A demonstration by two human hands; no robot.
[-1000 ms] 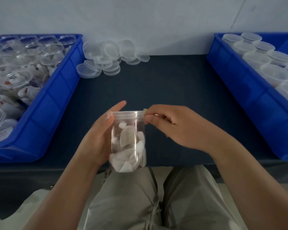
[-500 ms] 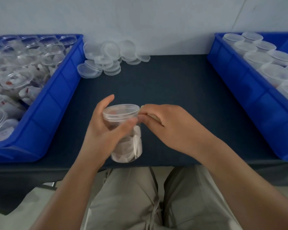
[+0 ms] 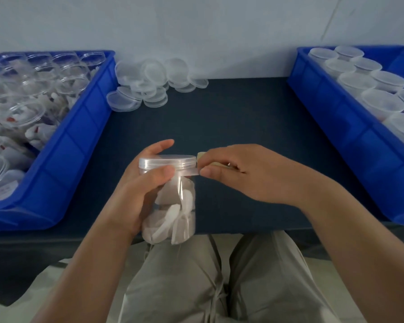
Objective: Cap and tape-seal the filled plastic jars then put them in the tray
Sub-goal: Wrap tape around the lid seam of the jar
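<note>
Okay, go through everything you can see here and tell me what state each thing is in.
held jar, filled, upright, off the table.
cap, on the held jar.
tape, stretched along the seam under the cap.
left hand, grips the held jar, thumb on the tape.
right hand, pinches the tape.
left tray jars, filled, uncapped.
right tray jars, capped.
loose caps, piled on the table.

A pale grey-blue wall (image 3: 196, 24) is seen at the back, crossed by a thin slanting line (image 3: 331, 19) at the upper right. A table (image 3: 231, 117) covered in dark blue is set against it. A pale floor (image 3: 7, 317) is glimpsed below, in soft, even light.
</note>
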